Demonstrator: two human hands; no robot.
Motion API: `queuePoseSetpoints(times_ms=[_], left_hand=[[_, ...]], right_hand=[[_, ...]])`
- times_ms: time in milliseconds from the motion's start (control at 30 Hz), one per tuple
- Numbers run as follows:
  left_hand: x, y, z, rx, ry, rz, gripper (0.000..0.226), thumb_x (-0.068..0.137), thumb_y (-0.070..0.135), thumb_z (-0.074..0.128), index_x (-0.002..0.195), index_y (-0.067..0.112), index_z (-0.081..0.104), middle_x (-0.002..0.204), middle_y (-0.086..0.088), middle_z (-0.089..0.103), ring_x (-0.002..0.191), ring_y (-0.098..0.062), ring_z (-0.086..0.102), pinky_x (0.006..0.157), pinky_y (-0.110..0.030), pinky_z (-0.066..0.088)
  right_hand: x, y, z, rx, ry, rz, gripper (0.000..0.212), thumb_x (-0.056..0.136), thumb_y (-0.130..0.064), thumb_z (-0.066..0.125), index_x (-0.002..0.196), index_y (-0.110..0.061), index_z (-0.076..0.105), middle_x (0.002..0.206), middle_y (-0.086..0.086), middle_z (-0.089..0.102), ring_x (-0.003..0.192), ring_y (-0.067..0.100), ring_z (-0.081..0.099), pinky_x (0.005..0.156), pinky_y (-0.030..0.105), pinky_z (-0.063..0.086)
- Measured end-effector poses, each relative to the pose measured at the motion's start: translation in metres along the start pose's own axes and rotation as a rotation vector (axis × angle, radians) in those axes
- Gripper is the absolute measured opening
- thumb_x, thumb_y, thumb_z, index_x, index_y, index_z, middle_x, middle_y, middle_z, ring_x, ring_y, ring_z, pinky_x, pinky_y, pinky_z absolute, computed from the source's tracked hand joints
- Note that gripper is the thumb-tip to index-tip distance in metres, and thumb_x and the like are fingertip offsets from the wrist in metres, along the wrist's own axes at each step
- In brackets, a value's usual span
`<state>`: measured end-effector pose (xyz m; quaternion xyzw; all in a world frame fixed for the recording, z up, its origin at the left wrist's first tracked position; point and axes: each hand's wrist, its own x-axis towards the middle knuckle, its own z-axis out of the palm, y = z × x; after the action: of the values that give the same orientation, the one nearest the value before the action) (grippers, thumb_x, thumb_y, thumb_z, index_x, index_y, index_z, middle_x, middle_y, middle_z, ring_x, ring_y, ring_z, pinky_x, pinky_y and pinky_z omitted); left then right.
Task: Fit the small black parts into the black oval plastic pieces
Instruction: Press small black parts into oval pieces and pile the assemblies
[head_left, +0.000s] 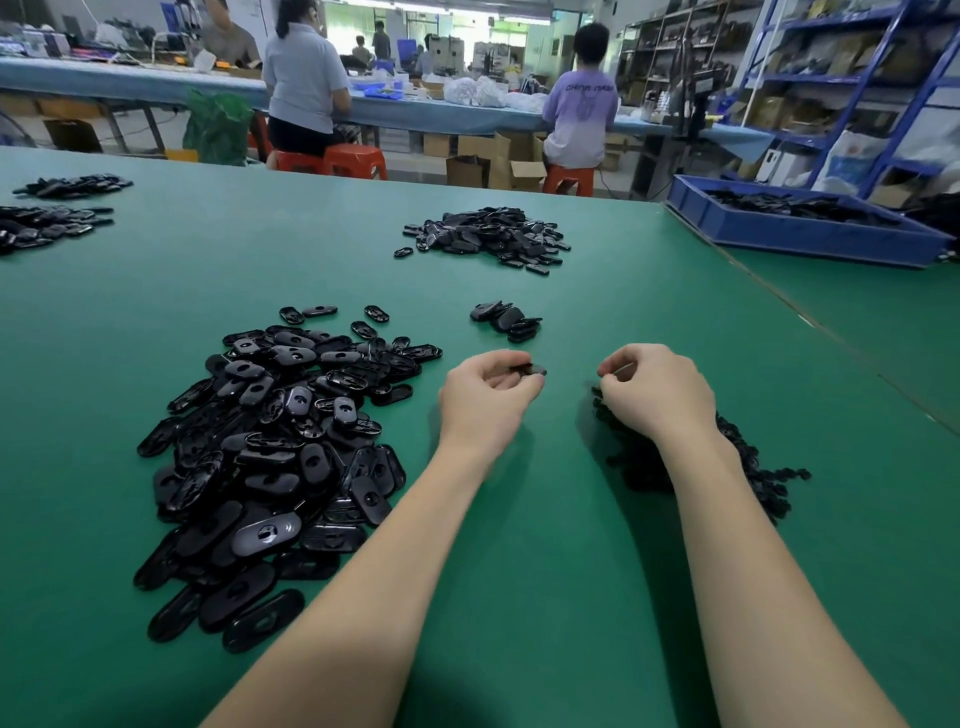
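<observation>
On the table (571, 571), a big heap of oval pieces (280, 441) lies to the left of the left hand (485, 395). A heap of small parts (748, 457) lies to the right, partly under the right hand (657, 389) and its forearm. Just behind the hands sits a small stack of pieces (506, 319), and farther back, near the middle of the table, a second heap (488, 236). Two more piles (52, 218) lie at the far left edge. A tray (800, 234) holding parts stands at the far right, behind it shelves (841, 78). Beyond the table, people sit on stools (356, 161) at a long bench (130, 83).
</observation>
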<state>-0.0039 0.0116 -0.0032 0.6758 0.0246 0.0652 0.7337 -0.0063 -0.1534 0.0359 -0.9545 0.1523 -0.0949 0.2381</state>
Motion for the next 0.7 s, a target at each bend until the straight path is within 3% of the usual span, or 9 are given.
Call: queuePoseSetpoints(times_ms=[100, 300, 467, 700], left_hand=[[0.0001, -0.001, 0.0001, 0.036, 0.005, 0.009, 0.013, 0.083, 0.012, 0.078, 0.092, 0.021, 0.077, 0.092, 0.005, 0.078, 0.09, -0.001, 0.072, 0.083, -0.016, 0.054], [0.005, -0.0025, -0.0036, 0.048, -0.038, -0.016, 0.024, 0.086, 0.004, 0.071, 0.084, 0.026, 0.076, 0.079, 0.015, 0.075, 0.075, 0.004, 0.068, 0.07, -0.013, 0.049], [0.0047, -0.0023, -0.0014, -0.123, -0.04, -0.053, 0.02, 0.087, -0.006, 0.069, 0.083, 0.014, 0.071, 0.092, -0.007, 0.073, 0.069, -0.01, 0.071, 0.085, -0.03, 0.059], [0.0075, -0.0013, -0.0007, -0.212, -0.012, -0.086, 0.02, 0.089, -0.007, 0.067, 0.08, 0.011, 0.065, 0.091, -0.011, 0.07, 0.065, -0.012, 0.071, 0.078, -0.023, 0.06]], right_hand=[[-0.0013, 0.0007, -0.0007, -0.085, -0.051, 0.015, 0.022, 0.088, -0.023, 0.062, 0.103, -0.034, 0.072, 0.112, -0.006, 0.073, 0.107, 0.024, 0.063, 0.076, 0.029, 0.043], [-0.0008, 0.0005, 0.001, -0.117, -0.076, 0.032, 0.014, 0.087, -0.024, 0.067, 0.094, -0.034, 0.076, 0.11, -0.004, 0.074, 0.102, 0.025, 0.065, 0.076, 0.029, 0.046], [-0.002, -0.0015, 0.003, -0.134, -0.054, 0.043, 0.014, 0.087, -0.025, 0.068, 0.094, -0.033, 0.076, 0.109, -0.002, 0.074, 0.102, 0.027, 0.065, 0.075, 0.028, 0.043], [-0.0039, -0.0046, 0.0047, -0.158, -0.058, -0.009, 0.013, 0.089, -0.022, 0.063, 0.094, -0.031, 0.071, 0.11, -0.004, 0.072, 0.106, 0.025, 0.063, 0.076, 0.029, 0.044]])
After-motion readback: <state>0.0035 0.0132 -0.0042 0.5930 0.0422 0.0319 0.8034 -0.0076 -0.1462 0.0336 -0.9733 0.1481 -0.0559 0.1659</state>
